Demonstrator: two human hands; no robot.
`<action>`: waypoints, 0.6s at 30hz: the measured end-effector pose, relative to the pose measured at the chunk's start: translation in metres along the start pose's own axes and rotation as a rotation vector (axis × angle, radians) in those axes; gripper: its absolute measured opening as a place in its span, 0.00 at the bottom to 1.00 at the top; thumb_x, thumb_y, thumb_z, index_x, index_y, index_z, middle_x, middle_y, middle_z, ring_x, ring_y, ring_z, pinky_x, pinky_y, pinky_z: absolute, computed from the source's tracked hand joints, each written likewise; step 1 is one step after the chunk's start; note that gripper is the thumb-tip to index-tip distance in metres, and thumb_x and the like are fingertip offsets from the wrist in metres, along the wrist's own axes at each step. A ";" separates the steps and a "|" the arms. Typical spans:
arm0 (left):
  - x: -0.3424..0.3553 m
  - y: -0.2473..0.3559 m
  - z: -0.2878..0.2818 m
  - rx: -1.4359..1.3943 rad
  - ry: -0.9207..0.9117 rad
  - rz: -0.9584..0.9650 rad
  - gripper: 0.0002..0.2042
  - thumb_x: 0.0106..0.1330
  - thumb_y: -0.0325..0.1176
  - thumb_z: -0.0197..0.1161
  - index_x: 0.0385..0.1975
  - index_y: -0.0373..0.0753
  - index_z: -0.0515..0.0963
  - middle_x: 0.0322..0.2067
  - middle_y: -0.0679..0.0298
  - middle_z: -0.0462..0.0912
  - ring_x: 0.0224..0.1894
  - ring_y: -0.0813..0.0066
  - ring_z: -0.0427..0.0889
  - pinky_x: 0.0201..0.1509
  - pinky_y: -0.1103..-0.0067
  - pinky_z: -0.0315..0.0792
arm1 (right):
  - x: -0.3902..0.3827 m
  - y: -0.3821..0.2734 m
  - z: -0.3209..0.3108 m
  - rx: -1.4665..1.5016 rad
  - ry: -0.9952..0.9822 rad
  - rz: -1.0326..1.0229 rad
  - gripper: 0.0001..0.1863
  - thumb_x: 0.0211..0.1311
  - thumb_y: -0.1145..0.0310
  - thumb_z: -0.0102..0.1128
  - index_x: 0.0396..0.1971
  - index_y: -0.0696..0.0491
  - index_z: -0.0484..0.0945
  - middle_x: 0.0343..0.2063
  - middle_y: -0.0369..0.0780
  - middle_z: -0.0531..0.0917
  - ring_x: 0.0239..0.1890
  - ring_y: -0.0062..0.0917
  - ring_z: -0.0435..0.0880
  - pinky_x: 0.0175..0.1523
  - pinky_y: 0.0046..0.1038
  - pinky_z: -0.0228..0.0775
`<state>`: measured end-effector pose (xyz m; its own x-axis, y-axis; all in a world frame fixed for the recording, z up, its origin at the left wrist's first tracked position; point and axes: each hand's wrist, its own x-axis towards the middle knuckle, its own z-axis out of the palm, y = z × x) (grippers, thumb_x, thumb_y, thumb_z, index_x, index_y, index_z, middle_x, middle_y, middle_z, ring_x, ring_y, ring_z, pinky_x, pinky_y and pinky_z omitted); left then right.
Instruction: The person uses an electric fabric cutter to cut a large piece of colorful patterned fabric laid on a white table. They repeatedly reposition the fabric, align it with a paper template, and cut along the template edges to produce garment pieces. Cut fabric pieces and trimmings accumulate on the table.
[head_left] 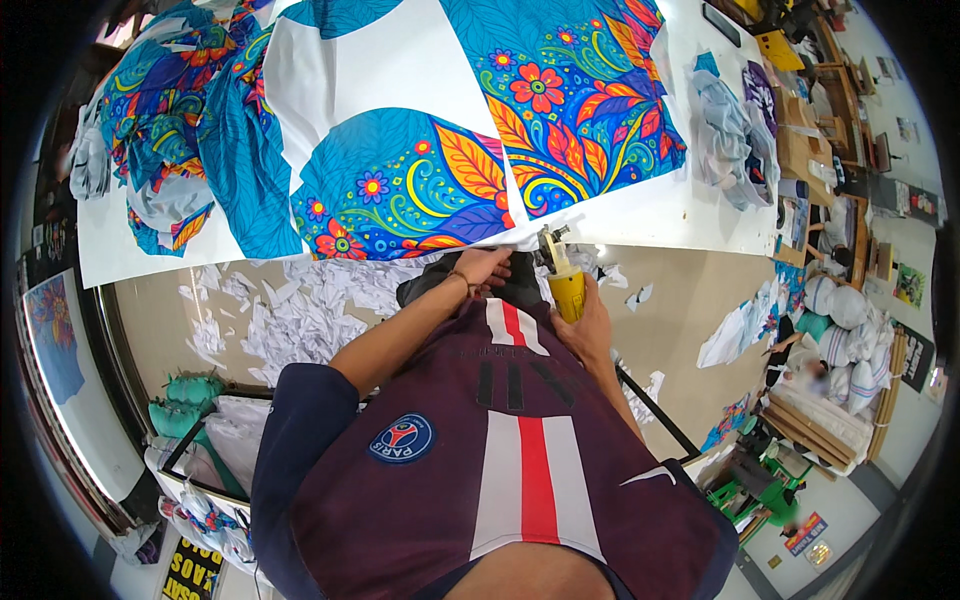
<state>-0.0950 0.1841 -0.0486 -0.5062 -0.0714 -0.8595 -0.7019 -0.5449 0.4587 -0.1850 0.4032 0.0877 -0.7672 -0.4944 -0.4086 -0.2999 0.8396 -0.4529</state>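
My left hand (484, 270) is closed on the edge of printed fabric (410, 180) at the front of the white worktable (700, 230). My right hand (582, 318) grips a yellow hand-held electric cutter (565, 290), whose metal head is at the table edge just right of my left hand, by a white margin of the fabric. The fabric has teal leaves and bright flowers, with a white curved shape between printed parts. Another printed panel (580, 130) lies to the right. Part of my left fingers is hidden under the edge.
Crumpled printed fabric (170, 130) is piled at the table's left, grey cloth (730, 140) and a dark phone-like object (720, 22) at its right. White scraps (280, 320) litter the floor below. Stacked white bundles (845, 330) and cardboard stand at the far right.
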 end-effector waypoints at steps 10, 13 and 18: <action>-0.056 0.058 -0.066 0.773 0.795 1.207 0.21 0.60 0.46 0.75 0.49 0.42 0.82 0.51 0.56 0.82 0.55 0.56 0.79 0.56 0.60 0.71 | 0.019 -0.015 -0.005 -0.040 -0.002 -0.009 0.42 0.59 0.55 0.70 0.69 0.52 0.63 0.45 0.59 0.85 0.48 0.59 0.85 0.49 0.55 0.77; -0.061 0.062 -0.097 0.931 0.885 1.113 0.33 0.59 0.53 0.75 0.63 0.46 0.77 0.66 0.53 0.72 0.69 0.49 0.68 0.69 0.54 0.63 | 0.027 -0.020 -0.008 -0.063 -0.032 -0.003 0.41 0.59 0.55 0.70 0.69 0.52 0.63 0.44 0.59 0.86 0.47 0.59 0.85 0.49 0.55 0.77; -0.063 0.052 -0.128 1.168 0.919 0.974 0.44 0.59 0.65 0.69 0.74 0.50 0.68 0.76 0.50 0.60 0.79 0.44 0.54 0.79 0.48 0.49 | 0.034 -0.023 -0.008 -0.065 -0.008 -0.052 0.41 0.59 0.56 0.70 0.69 0.53 0.63 0.43 0.58 0.86 0.46 0.59 0.85 0.50 0.54 0.77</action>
<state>-0.0354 0.0531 0.0009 -0.7879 -0.5983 0.1458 -0.5117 0.7679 0.3854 -0.2085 0.3687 0.0911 -0.7453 -0.5391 -0.3922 -0.3755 0.8255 -0.4213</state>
